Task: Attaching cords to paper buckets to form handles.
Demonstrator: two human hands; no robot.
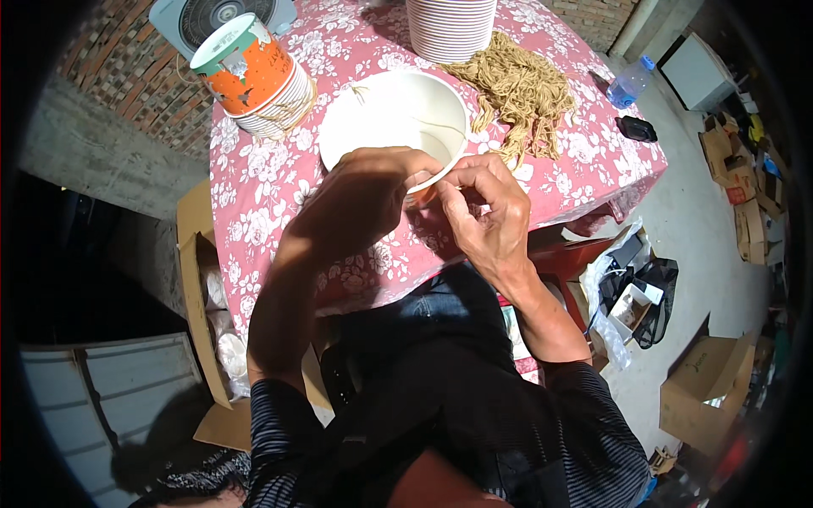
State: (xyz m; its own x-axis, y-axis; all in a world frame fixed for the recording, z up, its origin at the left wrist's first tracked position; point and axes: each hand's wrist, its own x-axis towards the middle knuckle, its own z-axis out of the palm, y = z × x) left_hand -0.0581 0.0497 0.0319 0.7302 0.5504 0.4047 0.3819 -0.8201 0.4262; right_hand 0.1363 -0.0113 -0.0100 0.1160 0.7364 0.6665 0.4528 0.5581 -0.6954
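While both hands meet at the near edge of the white-lined bucket [385, 123], the spot that matters rn is its near-right rim, IMO. The bucket's on the table [584, 190], mouth facing up toward the wearer; can't tell exactly how far its long axis tilts, fwiw. The left hand [377, 186] comes in over the near rim w/ its fingers bent, and looks to be gripping the edge. The right hand [491, 207] is just right of that, thumb & index drawn together right by the rim; can't tell if there's anything btwn them. A loose strand of cord [440, 127] crosses the inside of the bucket, beyond the fingers, w/ the right hand closer to its right end. The tan cord pile [525, 89] sits beyond & to the right, so also nearer the right hand. Stacked orange bucket(s) [250, 80] are off to the far left, fyi.
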